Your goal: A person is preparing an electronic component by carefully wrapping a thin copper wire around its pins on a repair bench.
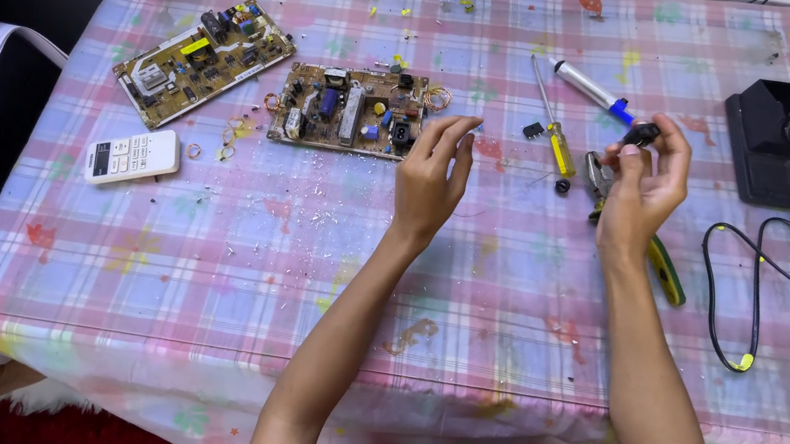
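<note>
Left hand (433,172) hovers open and empty, fingers loosely spread, just beside the nearer circuit board (349,109) on the checked tablecloth (210,260). Right hand (643,182) is raised above the pliers (657,254), fingertips pinched on a small black component (641,134). Judgement: a light, steady pinch keeps the part from slipping.

Both bare forearms enter from 6 o'clock and run up toward 12, roughly parallel and well apart. Left hand (433,175) raised at frame centre, back of hand to camera, wrist slightly bent, fingers loosely spread and pointing to 1 o'clock, holding nothing. Right hand (642,187) at 3 o'clock of the left, same height, back to camera, fingers curled in, thumb and fingertips pinched together at its top, 12 o'clock side.
</note>
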